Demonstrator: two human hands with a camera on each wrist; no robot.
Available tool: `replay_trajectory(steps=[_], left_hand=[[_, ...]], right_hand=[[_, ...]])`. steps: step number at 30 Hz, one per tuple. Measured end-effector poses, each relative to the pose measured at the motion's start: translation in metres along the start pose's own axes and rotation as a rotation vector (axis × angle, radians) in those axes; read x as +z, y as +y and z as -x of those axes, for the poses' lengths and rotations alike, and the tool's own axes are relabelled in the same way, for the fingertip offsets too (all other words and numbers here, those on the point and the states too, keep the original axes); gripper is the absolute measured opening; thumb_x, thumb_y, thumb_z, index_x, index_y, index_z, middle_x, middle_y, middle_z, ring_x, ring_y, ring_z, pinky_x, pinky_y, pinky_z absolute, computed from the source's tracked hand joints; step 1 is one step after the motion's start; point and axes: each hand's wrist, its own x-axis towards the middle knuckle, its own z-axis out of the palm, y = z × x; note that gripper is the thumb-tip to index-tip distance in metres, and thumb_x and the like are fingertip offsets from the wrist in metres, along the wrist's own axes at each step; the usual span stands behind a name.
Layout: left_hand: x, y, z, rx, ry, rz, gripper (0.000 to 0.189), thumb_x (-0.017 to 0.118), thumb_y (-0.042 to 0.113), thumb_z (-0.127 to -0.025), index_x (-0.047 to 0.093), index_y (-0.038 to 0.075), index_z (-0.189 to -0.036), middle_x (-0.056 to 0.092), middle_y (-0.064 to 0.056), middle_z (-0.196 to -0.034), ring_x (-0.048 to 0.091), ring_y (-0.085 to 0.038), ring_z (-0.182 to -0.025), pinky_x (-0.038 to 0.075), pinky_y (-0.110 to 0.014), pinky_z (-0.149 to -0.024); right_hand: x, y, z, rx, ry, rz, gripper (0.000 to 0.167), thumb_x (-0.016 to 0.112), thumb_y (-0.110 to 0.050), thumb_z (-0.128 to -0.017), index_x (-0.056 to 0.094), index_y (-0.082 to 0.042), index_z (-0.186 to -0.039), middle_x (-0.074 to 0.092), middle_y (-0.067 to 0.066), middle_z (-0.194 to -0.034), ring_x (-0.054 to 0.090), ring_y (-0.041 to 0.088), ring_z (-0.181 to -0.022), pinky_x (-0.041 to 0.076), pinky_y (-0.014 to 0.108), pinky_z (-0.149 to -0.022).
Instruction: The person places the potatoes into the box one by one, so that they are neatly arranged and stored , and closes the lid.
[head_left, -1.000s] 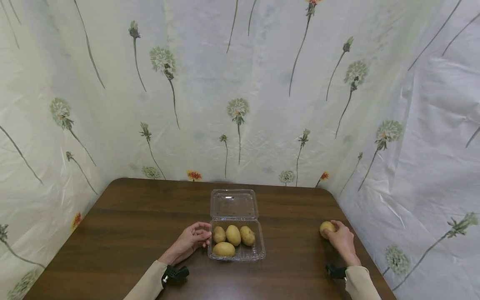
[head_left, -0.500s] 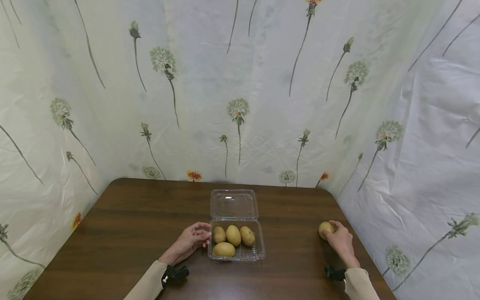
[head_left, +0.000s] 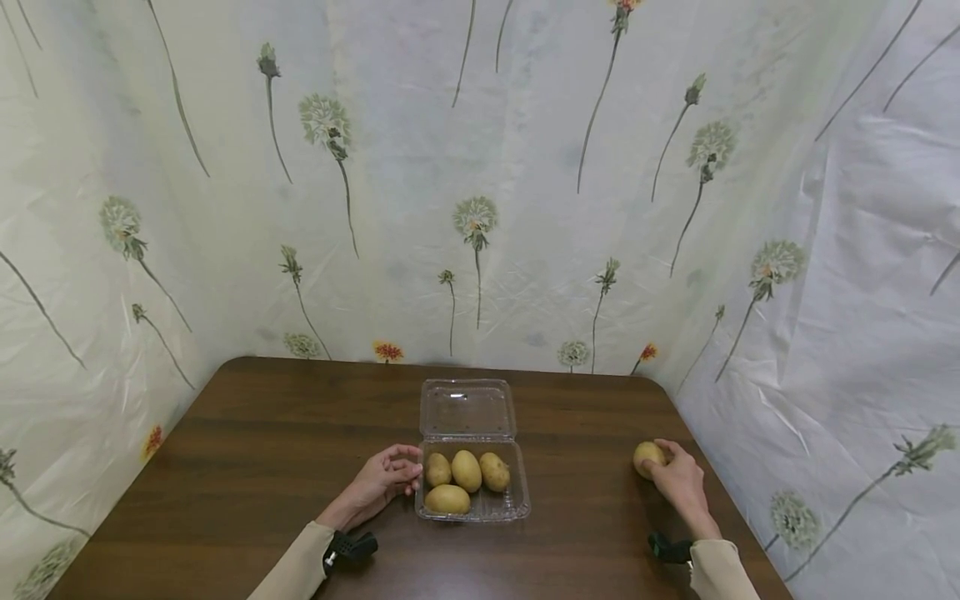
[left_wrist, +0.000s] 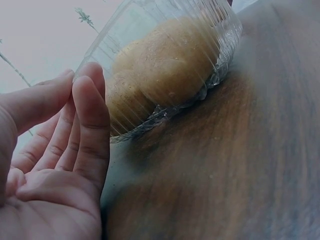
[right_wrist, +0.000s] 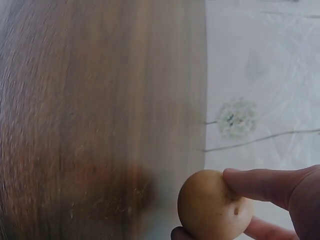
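A clear plastic clamshell container [head_left: 513, 492] stands in the middle of the table with its lid folded back. Several yellow potatoes [head_left: 467, 472] lie inside it, and bare ribbed floor shows at its front right. My left hand [head_left: 386, 479] is at the container's left side; in the left wrist view its thumb and fingertips [left_wrist: 91, 95] pinch the rim. Out at the right side of the table, my right hand [head_left: 681, 482] grips one more potato [head_left: 647, 459] between thumb and fingers. That potato's round end, with a small dark spot, shows in the right wrist view.
The dark wooden table [head_left: 315, 417] has its right edge close beside my right hand. The raised lid [head_left: 467, 408] leans toward the back. Flower-printed cloth [head_left: 525, 208] hangs behind the table and along both sides.
My right hand has shifted slightly to the left with the potato. The left hand, the container and the potatoes in it have stayed where they were.
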Motion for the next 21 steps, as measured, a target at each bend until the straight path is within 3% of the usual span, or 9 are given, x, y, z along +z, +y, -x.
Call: replay_trajectory(steps=[8, 21], left_hand=[[0.0, 0.001, 0.0, 0.008, -0.004, -0.008, 0.037, 0.056, 0.004, -0.096, 0.04, -0.005, -0.128, 0.066, 0.002, -0.083, 0.063, -0.008, -0.071, 0.051, -0.02, -0.063], [0.001, 0.002, 0.002, 0.011, -0.012, 0.012, 0.036, 0.056, 0.003, -0.096, 0.041, -0.003, -0.127, 0.066, 0.002, -0.084, 0.064, -0.009, -0.071, 0.051, -0.02, -0.063]], right_hand=[[0.0, -0.01, 0.003, -0.014, -0.037, -0.03, 0.054, 0.069, -0.026, -0.087, 0.053, -0.001, -0.132, 0.063, 0.029, -0.118, 0.059, 0.046, -0.104, 0.047, 0.051, -0.078], [-0.002, -0.047, 0.014, -0.068, -0.08, -0.074, 0.054, 0.07, -0.025, -0.087, 0.053, -0.005, -0.134, 0.065, 0.027, -0.116, 0.064, 0.039, -0.105, 0.052, 0.046, -0.076]])
